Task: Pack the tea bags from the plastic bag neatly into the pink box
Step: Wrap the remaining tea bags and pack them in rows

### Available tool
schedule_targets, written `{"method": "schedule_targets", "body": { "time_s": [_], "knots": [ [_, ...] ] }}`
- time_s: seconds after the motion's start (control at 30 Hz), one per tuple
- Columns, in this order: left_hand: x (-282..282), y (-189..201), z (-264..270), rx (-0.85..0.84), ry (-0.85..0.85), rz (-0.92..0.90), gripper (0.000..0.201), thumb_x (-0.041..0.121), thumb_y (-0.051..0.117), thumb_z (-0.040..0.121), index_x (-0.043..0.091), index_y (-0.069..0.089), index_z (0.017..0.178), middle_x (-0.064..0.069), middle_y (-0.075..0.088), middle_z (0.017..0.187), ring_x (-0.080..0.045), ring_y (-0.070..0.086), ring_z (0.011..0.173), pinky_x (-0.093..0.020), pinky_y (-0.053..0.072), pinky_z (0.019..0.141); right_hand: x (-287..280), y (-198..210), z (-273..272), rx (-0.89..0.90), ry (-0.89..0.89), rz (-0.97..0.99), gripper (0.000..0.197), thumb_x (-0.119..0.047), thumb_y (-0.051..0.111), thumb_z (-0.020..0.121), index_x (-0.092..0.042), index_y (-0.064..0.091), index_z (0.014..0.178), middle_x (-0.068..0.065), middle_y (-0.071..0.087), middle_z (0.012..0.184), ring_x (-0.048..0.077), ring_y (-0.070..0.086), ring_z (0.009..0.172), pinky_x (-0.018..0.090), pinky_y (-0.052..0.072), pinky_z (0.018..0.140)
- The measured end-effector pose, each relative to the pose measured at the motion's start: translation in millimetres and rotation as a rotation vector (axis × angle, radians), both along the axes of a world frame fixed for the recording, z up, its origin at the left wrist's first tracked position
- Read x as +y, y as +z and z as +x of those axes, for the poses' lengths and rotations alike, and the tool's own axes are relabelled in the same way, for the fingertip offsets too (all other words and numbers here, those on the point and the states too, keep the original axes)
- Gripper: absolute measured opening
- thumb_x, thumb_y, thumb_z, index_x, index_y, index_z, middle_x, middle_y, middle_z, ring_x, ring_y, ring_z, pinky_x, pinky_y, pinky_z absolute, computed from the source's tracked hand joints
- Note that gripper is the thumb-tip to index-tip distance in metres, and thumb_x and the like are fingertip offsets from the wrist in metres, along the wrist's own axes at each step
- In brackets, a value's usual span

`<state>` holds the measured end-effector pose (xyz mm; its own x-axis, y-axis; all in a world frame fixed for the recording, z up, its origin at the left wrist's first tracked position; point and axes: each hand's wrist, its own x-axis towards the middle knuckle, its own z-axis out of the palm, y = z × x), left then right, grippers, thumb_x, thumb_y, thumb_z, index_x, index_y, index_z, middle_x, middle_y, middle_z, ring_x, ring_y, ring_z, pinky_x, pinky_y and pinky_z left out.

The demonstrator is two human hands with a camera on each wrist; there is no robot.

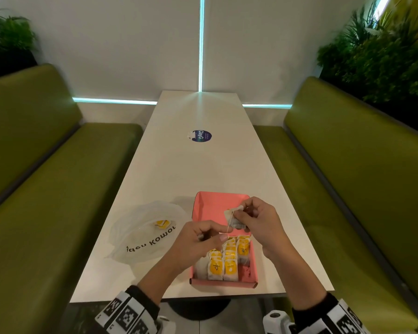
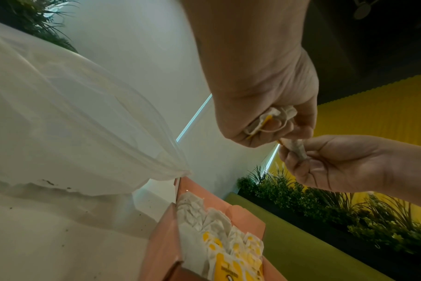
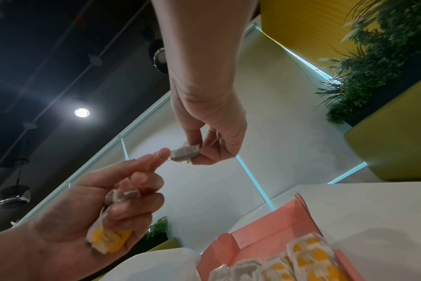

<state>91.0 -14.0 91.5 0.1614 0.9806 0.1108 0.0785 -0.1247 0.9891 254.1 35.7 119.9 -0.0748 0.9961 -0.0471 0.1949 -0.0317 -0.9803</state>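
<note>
Tea bag (image 1: pixel 234 219) is hanging above the pink box (image 1: pixel 209 208), right hand (image 1: pixel 258 220) pinching it. Left hand (image 1: pixel 200 239) is clutching another tea bag (image 3: pixel 108 237), fingertips pulling the string (image 1: pixel 230 221). Packed bags (image 1: pixel 227 259) are sitting in the box's near end. Plastic bag (image 1: pixel 140 235) is lying left, one bag inside (image 1: pixel 161 223).

There were two hands (image 1: pixel 200 237) (image 1: pixel 256 218), one box (image 1: pixel 210 206), one bag (image 1: pixel 140 235), two benches (image 1: pixel 46 189) (image 1: pixel 348 189); packed tea bags (image 1: pixel 229 259) overlapped, uncountable.
</note>
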Motion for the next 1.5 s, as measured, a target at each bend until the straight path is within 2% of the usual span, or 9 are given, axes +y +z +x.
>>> {"method": "schedule_targets", "body": {
  "time_s": [0.2, 0.37, 0.57, 0.73, 0.9, 1.03, 1.2, 1.37, 1.5],
  "knots": [
    [1.2, 1.1, 1.6, -0.026, -0.005, 0.03, 0.024, 0.001, 0.065, 0.083, 0.023, 0.073, 0.085, -0.016, 0.073, 0.083, -0.007, 0.064, 0.06, -0.011, 0.037, 0.043, -3.5, -0.4, -5.6, 0.016, -0.005, 0.02, 0.02, 0.002, 0.061, 0.085, -0.012, 0.054, 0.074, 0.0, 0.058, 0.07, 0.013, 0.054, 0.055, 0.022, 0.042, 0.052],
    [2.4, -1.0, -1.3, 0.003, 0.005, 0.035, 0.025, 0.004, 0.065, 0.084, 0.028, 0.073, 0.083, 0.003, 0.072, 0.068, -0.008, 0.066, 0.064, -0.011, 0.038, 0.044, -6.5, 6.4, -5.9, 0.06, 0.047, 0.075, 0.018, 0.004, 0.059, 0.086, -0.01, 0.053, 0.075, 0.005, 0.056, 0.068, 0.008, 0.048, 0.05, 0.018, 0.041, 0.047],
    [4.0, -5.7, -0.3, 0.011, -0.002, 0.115, 0.028, 0.015, 0.065, 0.085, 0.041, 0.073, 0.091, 0.004, 0.073, 0.074, -0.042, 0.063, 0.074, -0.012, 0.039, 0.047, -6.1, 6.7, -10.0, 0.017, 0.016, 0.165, 0.022, 0.002, 0.06, 0.085, -0.015, 0.054, 0.073, 0.003, 0.056, 0.072, 0.008, 0.051, 0.06, 0.016, 0.043, 0.054],
    [7.5, -15.1, -1.0, 0.103, -0.013, 0.31, 0.03, 0.032, 0.06, 0.085, 0.045, 0.064, 0.111, 0.012, 0.074, 0.087, -0.04, 0.066, 0.07, -0.048, 0.055, 0.061, -3.1, 0.4, -9.3, -0.027, -0.101, 0.175, 0.021, -0.002, 0.062, 0.085, -0.017, 0.055, 0.072, -0.004, 0.055, 0.067, 0.01, 0.051, 0.065, 0.015, 0.044, 0.058],
    [9.2, -17.1, -3.5, 0.108, 0.155, 0.535, 0.023, 0.022, 0.059, 0.085, 0.025, 0.07, 0.105, 0.014, 0.073, 0.079, 0.003, 0.052, 0.048, -0.015, 0.037, 0.043, -4.9, 1.3, -8.1, -0.143, -0.098, 0.211, 0.01, -0.008, 0.066, 0.083, -0.009, 0.057, 0.078, 0.0, 0.056, 0.069, 0.01, 0.047, 0.064, 0.022, 0.042, 0.062],
    [12.7, -12.1, -2.0, 0.169, 0.272, 0.584, 0.018, 0.024, 0.058, 0.086, 0.026, 0.071, 0.099, 0.02, 0.067, 0.082, -0.015, 0.046, 0.042, -0.016, 0.034, 0.043, -8.0, 2.8, -10.7, -0.186, -0.071, 0.219, 0.01, -0.011, 0.067, 0.082, -0.008, 0.058, 0.078, -0.002, 0.056, 0.068, 0.005, 0.047, 0.061, 0.016, 0.042, 0.06],
    [13.0, -6.4, 4.5, 0.245, 0.314, 0.494, 0.02, 0.041, 0.059, 0.085, 0.035, 0.069, 0.101, 0.021, 0.065, 0.098, -0.007, 0.041, 0.043, -0.016, 0.038, 0.045, -11.7, 5.6, -12.9, -0.154, -0.021, 0.182, 0.011, -0.013, 0.065, 0.085, -0.012, 0.057, 0.078, 0.001, 0.063, 0.069, 0.005, 0.055, 0.06, 0.018, 0.046, 0.061],
    [9.0, 2.8, 9.3, 0.135, 0.306, 0.296, 0.022, 0.037, 0.066, 0.077, 0.032, 0.065, 0.099, 0.016, 0.068, 0.078, -0.001, 0.038, 0.042, -0.008, 0.029, 0.046, -17.8, 9.6, -15.7, -0.055, 0.076, 0.124, 0.012, -0.022, 0.063, 0.088, -0.011, 0.062, 0.083, -0.002, 0.067, 0.069, 0.005, 0.062, 0.064, 0.024, 0.055, 0.067],
    [12.6, -1.0, 5.3, 0.075, 0.316, 0.178, 0.016, 0.021, 0.072, 0.08, 0.032, 0.068, 0.091, 0.007, 0.072, 0.082, -0.008, 0.056, 0.052, -0.029, 0.049, 0.056, -17.9, 13.2, -14.6, -0.006, 0.086, 0.073, 0.017, -0.025, 0.056, 0.092, -0.011, 0.066, 0.087, -0.001, 0.069, 0.077, 0.014, 0.066, 0.069, 0.03, 0.057, 0.071]
  ]
}}
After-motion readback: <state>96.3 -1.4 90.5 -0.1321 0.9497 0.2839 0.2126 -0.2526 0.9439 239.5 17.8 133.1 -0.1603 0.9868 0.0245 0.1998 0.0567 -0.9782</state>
